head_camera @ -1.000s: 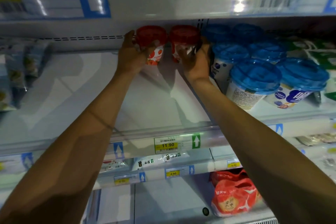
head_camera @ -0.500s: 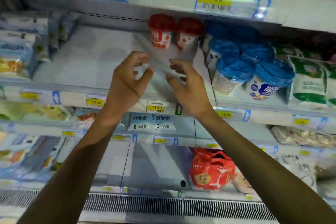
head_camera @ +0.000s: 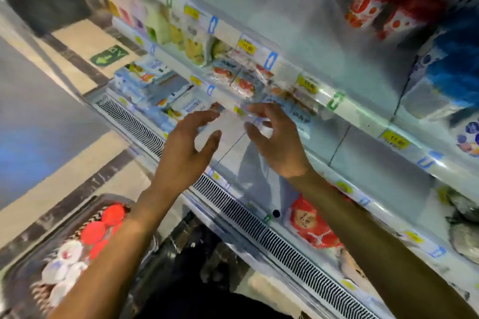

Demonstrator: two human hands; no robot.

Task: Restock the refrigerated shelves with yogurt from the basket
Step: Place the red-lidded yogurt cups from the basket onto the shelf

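Observation:
Two red-lidded yogurt cups [head_camera: 370,0] stand side by side at the back of the white shelf [head_camera: 298,33], upper right. My left hand [head_camera: 190,145] and my right hand [head_camera: 274,137] hover in front of the lower shelf edges, fingers spread and relaxed, holding nothing. At the lower left a dark basket [head_camera: 23,274] sits on the floor with several yogurt cups [head_camera: 103,225], some red-lidded, some white. My left forearm crosses over part of it.
Blue-lidded tubs [head_camera: 451,65] fill the shelf to the right of the red cups. Bagged goods [head_camera: 181,33] line the shelves at left. A red packet [head_camera: 311,225] lies on the bottom shelf above a vent grille [head_camera: 259,228]. Price tags [head_camera: 395,140] run along shelf edges.
Both hands have let go of the two red cups on the shelf and drawn back and down, open. The view has swung down and left, bringing the basket into sight.

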